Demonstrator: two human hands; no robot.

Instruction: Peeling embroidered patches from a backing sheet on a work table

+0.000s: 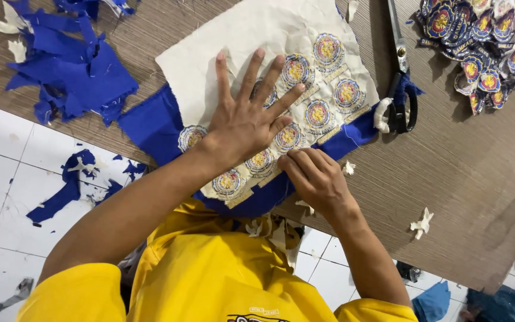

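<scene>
Nearest to me: my yellow shirt [210,280], w/ white floor tiles [1,179] and blue fabric bits [67,191] down on the left. Just past that, my right hand [317,179] sits at the near edge of the backing sheet [239,53], fingers [296,164] curled and pinched down on that edge by the closest embroidered badges [260,161]; can't tell if they've actually got cloth nipped between them or are just pressing. My left hand [245,119] lies flat on the sheet, fingers spread wide, holding nothing, just pinning it to the table [466,179]. The sheet is cream w/ a blue cloth layer [150,125] under it, and its long axis runs diagonally, from the near edge by my right hand up and away toward the far side. The badge rows follow that same slant, so they lie up and away from my right fingertips, and the right hand is the nearer one to the closest badge; left palm covers the middle rows. Further out on the right, scissors [400,89] lie on the table touching the sheet's blue corner, handles toward me, closer to my right hand than my left. Far right: pile of cut-out badges [478,48]. Far left: heap of blue scraps [73,71].
</scene>
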